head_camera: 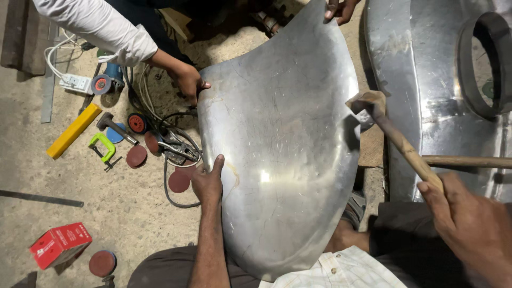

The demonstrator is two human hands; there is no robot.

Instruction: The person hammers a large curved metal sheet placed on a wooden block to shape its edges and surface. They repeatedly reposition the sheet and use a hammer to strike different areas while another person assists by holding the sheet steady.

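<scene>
A large curved sheet of shiny metal (282, 138) lies across my lap and the floor. My left hand (208, 181) grips its left edge, thumb on top. My right hand (469, 218) is closed on the wooden handle of a hammer (397, 140), whose head (365, 106) sits at the sheet's right edge, over a wooden block (372, 149). Another person in a white sleeve (101, 24) presses a hand (188, 81) on the sheet's upper left edge. A further hand (340, 9) holds the sheet's top corner.
A big formed metal body with a round opening (426, 69) lies to the right, a wooden stick (469, 161) across it. On the sandy floor at left are a yellow bar (73, 130), a green clamp (103, 146), sanding discs (136, 156), a grinder (106, 80), cables and a red box (60, 244).
</scene>
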